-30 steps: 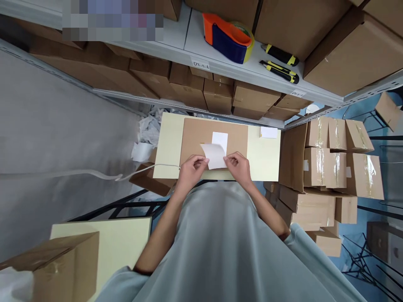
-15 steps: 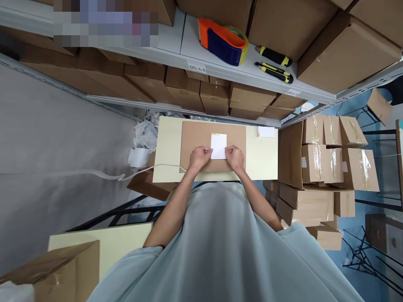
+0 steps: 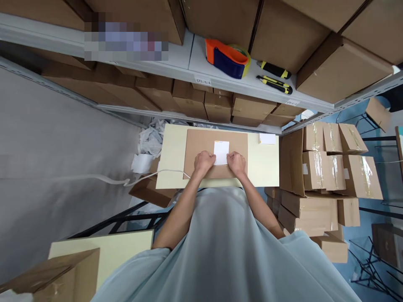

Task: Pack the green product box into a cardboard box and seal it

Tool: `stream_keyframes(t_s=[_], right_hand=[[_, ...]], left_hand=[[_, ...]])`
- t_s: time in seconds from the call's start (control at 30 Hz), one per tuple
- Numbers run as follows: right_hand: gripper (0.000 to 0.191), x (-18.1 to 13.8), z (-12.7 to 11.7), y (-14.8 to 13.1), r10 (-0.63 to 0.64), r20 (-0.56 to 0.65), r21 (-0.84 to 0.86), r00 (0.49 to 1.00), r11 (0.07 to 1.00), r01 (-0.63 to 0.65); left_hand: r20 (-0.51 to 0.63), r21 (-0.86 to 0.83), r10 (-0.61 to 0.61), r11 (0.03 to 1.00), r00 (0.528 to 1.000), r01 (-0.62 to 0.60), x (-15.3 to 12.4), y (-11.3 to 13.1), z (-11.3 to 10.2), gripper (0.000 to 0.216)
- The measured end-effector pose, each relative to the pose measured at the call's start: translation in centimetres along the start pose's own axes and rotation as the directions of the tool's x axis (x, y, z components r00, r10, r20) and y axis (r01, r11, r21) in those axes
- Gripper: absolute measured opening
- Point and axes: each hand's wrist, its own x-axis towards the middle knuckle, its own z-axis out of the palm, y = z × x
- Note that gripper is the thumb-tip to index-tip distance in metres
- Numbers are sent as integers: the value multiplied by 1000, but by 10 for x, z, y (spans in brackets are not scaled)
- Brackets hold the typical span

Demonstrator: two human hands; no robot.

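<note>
A white rectangular card (image 3: 221, 152) with a small yellow mark along its top edge lies over a brown cardboard sheet (image 3: 195, 142) on the pale yellow table (image 3: 173, 151). My left hand (image 3: 204, 162) is closed, with thumb and fingertips pinching the card's lower left corner. At the lower right corner my right hand (image 3: 236, 162) pinches the same card, its fingers curled in. The fingertips partly cover both corners. Whether the card is a single sheet or a thin stack I cannot tell.
Another white card stack (image 3: 267, 139) lies at the table's far right corner. A white cable (image 3: 170, 170) crosses the left edge. Above stands a shelf with a tape dispenser (image 3: 226, 61), utility knives (image 3: 275, 84) and boxes. Stacked cartons (image 3: 317, 167) stand on the right.
My view has tilted, so the table and shelf sit a little lower and further right in the picture. Both hands keep their pinch on the card's lower corners.
</note>
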Motion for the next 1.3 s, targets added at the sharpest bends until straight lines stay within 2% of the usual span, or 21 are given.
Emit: stream_keyframes(t_s=[0.3,0.67,0.77,0.87,0.93,1.0,1.07,1.17,1.3], right_hand=[[32,-8,-4,-9,-80,-44,-31,996,996,79],[33,-3,-1,-5,-125,-64,-116,990,986,117],[33,-3,-6,-4,-162,-72,-143,984,978,151],[35,-2,-6,-5,-258,-101,-168,961,956,239],[46,1,1,-4,-413,-120,-216,903,898,383],[58,6,12,0,-560,-90,-275,823,809,520],[64,12,22,8,-623,-31,-312,781,749,585],[68,21,29,22,-632,13,-340,775,726,597],[68,23,18,33,-605,19,-343,796,744,574]], left_hand=[[-82,62,-32,997,996,37,-16,13,-14,34],[-149,118,77,991,986,-60,-18,7,-5,37],[-173,142,146,982,974,-122,-19,3,-5,37],[-231,176,295,950,927,-258,-21,5,-4,45],[-252,204,418,904,873,-375,-21,7,0,54],[-235,225,518,852,822,-473,-18,6,6,60],[-199,235,575,814,793,-531,-14,0,12,62],[-156,258,624,774,766,-578,-6,-18,18,66],[-99,282,680,719,726,-635,-1,-37,14,81]])
